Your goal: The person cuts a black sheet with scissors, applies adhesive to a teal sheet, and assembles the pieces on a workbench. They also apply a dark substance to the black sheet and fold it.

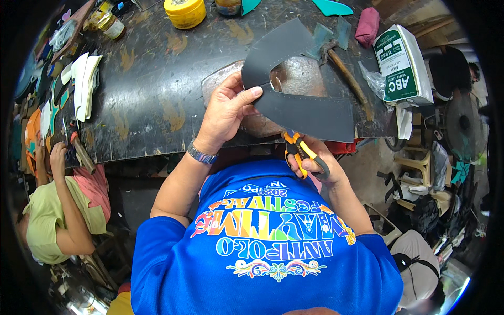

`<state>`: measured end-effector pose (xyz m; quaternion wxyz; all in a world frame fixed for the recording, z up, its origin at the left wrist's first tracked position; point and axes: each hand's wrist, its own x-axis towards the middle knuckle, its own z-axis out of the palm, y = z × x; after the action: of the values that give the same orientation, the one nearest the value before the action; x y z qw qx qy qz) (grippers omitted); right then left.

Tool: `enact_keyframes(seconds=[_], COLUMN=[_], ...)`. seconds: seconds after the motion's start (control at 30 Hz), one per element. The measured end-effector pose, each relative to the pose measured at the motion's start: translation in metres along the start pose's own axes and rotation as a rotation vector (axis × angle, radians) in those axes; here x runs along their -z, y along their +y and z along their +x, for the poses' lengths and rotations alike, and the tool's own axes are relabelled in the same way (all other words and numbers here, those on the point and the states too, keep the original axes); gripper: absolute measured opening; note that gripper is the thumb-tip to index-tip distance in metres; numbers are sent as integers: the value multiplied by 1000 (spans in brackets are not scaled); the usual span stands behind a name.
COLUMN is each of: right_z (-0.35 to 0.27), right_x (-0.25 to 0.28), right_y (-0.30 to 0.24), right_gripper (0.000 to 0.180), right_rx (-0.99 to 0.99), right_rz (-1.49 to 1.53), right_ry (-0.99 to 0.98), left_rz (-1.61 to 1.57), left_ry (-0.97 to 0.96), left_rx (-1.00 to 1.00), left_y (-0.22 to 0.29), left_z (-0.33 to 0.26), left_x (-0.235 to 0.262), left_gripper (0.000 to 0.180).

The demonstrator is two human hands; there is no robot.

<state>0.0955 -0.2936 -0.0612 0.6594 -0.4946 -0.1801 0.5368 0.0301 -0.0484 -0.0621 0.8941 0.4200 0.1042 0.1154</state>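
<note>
A person's left hand (227, 107) pinches a dark grey cut-out sheet (294, 84), holding it up above the black counter (152, 84). The right hand (315, 160) grips orange-handled scissors (299, 152) at the sheet's lower edge. A hammer (336, 60) lies on the counter beyond, near a yellow tub (185, 11).

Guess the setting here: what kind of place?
Probably a small shoemaking or leather workshop: the left hand holds a dark cut sheet shaped like a shoe upper, the right hand orange-handled scissors, beside a wooden-handled hammer on a stained black workbench.
</note>
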Motion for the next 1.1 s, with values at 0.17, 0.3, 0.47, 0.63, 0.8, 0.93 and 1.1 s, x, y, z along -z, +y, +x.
enact_keyframes(seconds=[0.17,0.3,0.47,0.63,0.8,0.93,1.1], right_z=[-3,-2,-1,-2,-1,-2,0], right_x=[1,0,0,4,3,-2,-6], right_y=[6,7,10,15,17,16,19], right_gripper=[95,94,90,75,77,78,74], right_rx=[-95,-69,-98,-56,-27,-86,-77], right_rz=[-48,-5,-34,41,35,5,29], right_ry=[98,93,148,70,82,153,165], left_rz=[-10,17,54,21,2,-32,-29], left_ry=[9,19,34,16,10,49,61], left_rx=[-1,-14,-55,-15,7,0,-25], left_y=[-3,-2,-2,-4,-5,-6,-5], left_z=[-2,-2,-1,-1,0,2,2], left_x=[0,1,1,2,3,3,1], left_gripper=[36,35,36,34,32,33,33])
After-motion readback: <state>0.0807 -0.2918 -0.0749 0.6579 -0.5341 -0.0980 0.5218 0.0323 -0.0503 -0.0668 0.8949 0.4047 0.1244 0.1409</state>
